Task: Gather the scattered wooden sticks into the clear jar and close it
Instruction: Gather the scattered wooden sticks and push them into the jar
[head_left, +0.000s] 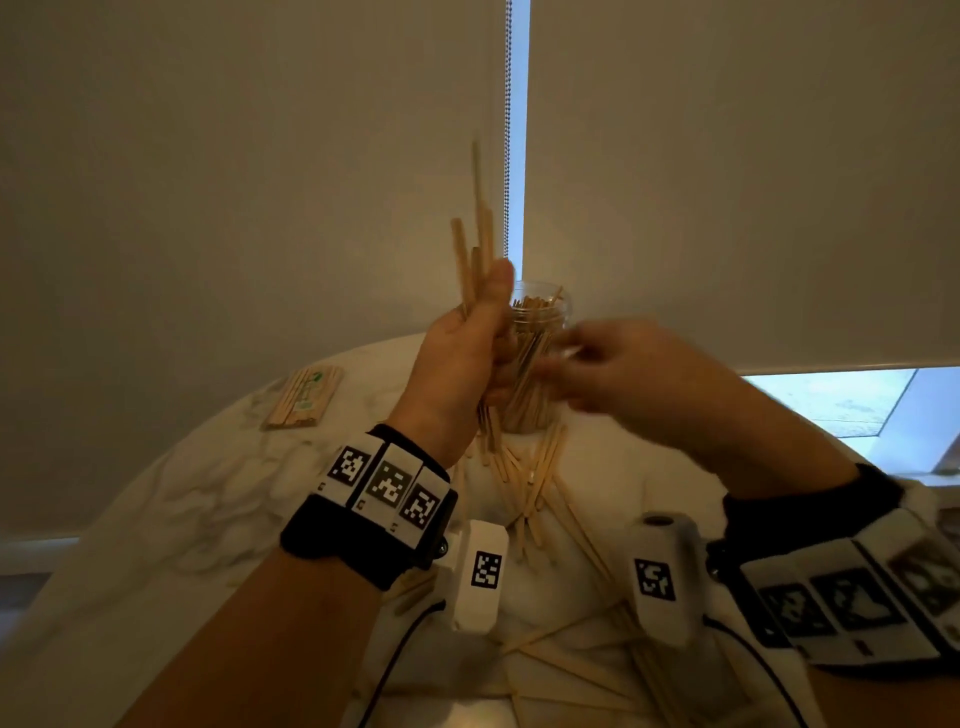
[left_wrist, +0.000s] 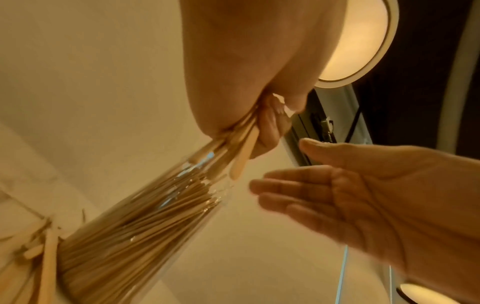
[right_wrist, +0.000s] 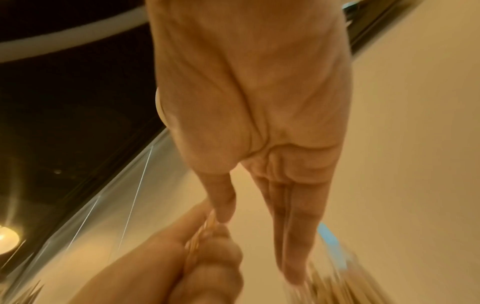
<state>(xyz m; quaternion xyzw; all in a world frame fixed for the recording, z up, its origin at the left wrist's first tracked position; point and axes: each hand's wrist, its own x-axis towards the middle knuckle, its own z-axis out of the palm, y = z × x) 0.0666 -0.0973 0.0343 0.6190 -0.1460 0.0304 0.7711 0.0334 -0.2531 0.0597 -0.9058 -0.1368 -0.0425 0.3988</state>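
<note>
A clear jar (head_left: 537, 358), packed with upright wooden sticks, stands on the marble table (head_left: 208, 499) with its mouth uncovered. My left hand (head_left: 470, 338) grips a bundle of sticks (head_left: 475, 249) upright just left of the jar, the thumb pressed along them. In the left wrist view the bundle (left_wrist: 242, 148) hangs from my fist (left_wrist: 262, 127) by the jar's rim (left_wrist: 207, 164). My right hand (head_left: 587, 364) is blurred at the jar's right side. Its fingers (left_wrist: 280, 191) are straight and hold nothing. Several loose sticks (head_left: 530, 483) lie fanned out before the jar.
A wrapped pack of sticks (head_left: 304, 397) lies at the table's back left. More loose sticks (head_left: 571, 670) lie near the front edge, between my wrists. Roller blinds (head_left: 260, 182) hang close behind the table, with a bead chain (head_left: 507, 130) above the jar.
</note>
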